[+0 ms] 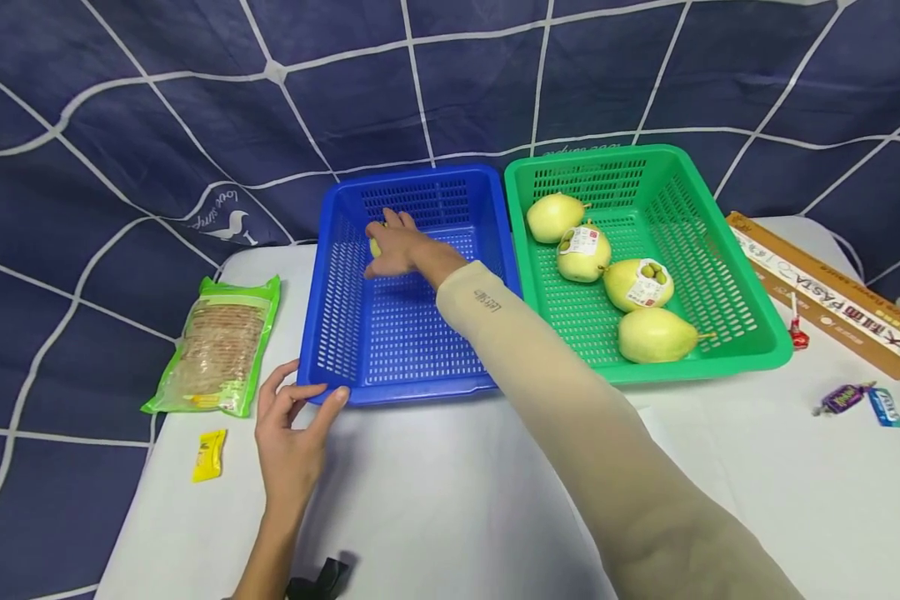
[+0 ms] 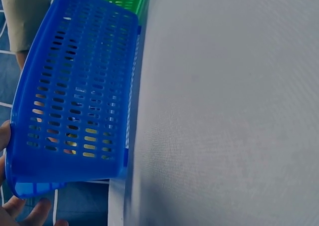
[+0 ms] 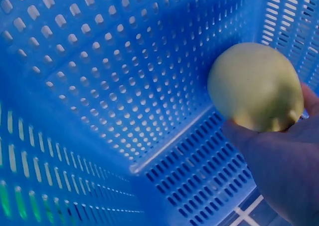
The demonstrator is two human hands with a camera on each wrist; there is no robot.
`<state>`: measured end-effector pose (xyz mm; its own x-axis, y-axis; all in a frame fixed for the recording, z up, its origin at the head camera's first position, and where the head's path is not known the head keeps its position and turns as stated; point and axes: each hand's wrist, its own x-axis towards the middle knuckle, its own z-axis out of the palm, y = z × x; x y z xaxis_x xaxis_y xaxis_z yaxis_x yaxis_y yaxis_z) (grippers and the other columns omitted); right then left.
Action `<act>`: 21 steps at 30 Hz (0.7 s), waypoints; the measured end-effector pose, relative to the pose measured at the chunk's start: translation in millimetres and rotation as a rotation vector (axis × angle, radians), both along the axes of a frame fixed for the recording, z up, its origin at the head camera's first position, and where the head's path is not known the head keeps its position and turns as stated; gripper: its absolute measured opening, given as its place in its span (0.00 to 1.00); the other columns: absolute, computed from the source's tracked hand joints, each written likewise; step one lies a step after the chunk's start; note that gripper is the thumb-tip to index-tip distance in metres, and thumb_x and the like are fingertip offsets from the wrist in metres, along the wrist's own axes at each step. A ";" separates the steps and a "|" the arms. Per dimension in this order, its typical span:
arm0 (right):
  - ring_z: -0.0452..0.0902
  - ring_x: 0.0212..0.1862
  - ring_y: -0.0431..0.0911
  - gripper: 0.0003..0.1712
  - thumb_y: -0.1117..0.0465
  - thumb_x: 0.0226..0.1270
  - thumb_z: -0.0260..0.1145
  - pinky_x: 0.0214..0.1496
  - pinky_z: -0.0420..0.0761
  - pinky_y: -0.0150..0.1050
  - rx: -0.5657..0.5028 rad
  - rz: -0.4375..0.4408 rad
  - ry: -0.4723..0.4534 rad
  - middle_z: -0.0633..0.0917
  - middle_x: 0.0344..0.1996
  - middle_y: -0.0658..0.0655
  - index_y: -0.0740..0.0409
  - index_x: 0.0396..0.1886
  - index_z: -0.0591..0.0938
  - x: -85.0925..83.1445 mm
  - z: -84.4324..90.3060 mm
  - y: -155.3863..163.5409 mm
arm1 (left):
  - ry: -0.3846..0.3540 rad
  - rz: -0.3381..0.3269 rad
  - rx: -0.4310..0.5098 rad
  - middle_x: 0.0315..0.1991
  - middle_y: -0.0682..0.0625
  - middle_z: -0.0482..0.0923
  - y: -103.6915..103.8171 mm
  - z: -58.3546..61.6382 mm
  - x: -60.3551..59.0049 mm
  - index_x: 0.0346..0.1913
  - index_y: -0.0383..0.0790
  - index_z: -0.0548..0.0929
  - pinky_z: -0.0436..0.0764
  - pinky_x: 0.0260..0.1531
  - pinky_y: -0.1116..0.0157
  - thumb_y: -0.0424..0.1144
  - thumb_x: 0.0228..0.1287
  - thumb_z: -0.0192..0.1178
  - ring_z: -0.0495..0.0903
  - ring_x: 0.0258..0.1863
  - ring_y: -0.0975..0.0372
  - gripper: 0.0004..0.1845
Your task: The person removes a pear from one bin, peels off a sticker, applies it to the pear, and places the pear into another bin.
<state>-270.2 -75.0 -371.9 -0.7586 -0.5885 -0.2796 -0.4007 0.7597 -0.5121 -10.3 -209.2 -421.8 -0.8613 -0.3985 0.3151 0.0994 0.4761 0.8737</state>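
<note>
My right hand (image 1: 392, 243), in a beige sleeve, reaches into the blue basket (image 1: 397, 333) and grips a yellow pear (image 1: 376, 247) near the basket's far left corner. In the right wrist view the pear (image 3: 254, 86) sits in that hand (image 3: 284, 161), close above the basket floor (image 3: 124, 86). My left hand (image 1: 294, 417) rests on the white table at the basket's near left corner, its thumb touching the rim and its fingers spread. The left wrist view shows the blue basket's wall (image 2: 75, 96) and my fingertips (image 2: 25, 211) at the lower left.
A green basket (image 1: 720, 275) holding several pears (image 1: 656, 335) stands against the blue one's right side. A cracker packet (image 1: 217, 346) and a yellow sachet (image 1: 209, 455) lie left. A pasta box (image 1: 832, 292), a lollipop (image 1: 797, 333) and wrapped candies (image 1: 862, 402) lie right.
</note>
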 end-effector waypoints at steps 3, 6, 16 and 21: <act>0.48 0.71 0.54 0.42 0.48 0.63 0.68 0.69 0.64 0.48 0.009 0.025 -0.009 0.53 0.74 0.58 0.46 0.75 0.63 -2.1 -2.7 4.3 | 0.005 -0.006 0.004 0.61 0.49 0.70 1.2 -0.4 -0.7 0.36 0.27 0.84 0.75 0.57 0.71 0.27 0.54 0.74 0.73 0.54 0.59 0.10; 0.54 0.66 0.53 0.40 0.54 0.65 0.67 0.63 0.68 0.46 0.038 0.057 0.024 0.59 0.69 0.58 0.45 0.75 0.63 -2.9 -2.6 7.2 | 0.011 0.000 0.008 0.60 0.49 0.70 1.2 -0.6 -0.4 0.36 0.26 0.83 0.75 0.57 0.72 0.26 0.53 0.73 0.74 0.53 0.59 0.10; 0.63 0.65 0.52 0.34 0.64 0.71 0.62 0.64 0.69 0.43 0.134 0.132 0.114 0.67 0.68 0.58 0.44 0.75 0.66 -2.9 5.7 15.3 | 0.016 -0.001 -0.001 0.61 0.48 0.71 0.3 -0.6 -0.2 0.36 0.27 0.84 0.76 0.55 0.73 0.26 0.53 0.74 0.73 0.55 0.59 0.10; 0.65 0.63 0.48 0.32 0.58 0.71 0.65 0.64 0.69 0.42 0.060 0.180 0.132 0.72 0.64 0.55 0.48 0.73 0.68 -3.6 16.5 25.6 | 0.027 -0.007 -0.003 0.61 0.48 0.71 0.2 -0.6 0.7 0.36 0.27 0.84 0.76 0.55 0.73 0.26 0.52 0.74 0.73 0.55 0.60 0.10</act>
<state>-273.9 -49.4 -355.4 -0.6750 -0.7033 -0.2231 -0.5935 0.6971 -0.4023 -9.6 -209.0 -422.4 -0.8555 -0.3912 0.3391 0.1262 0.4776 0.8695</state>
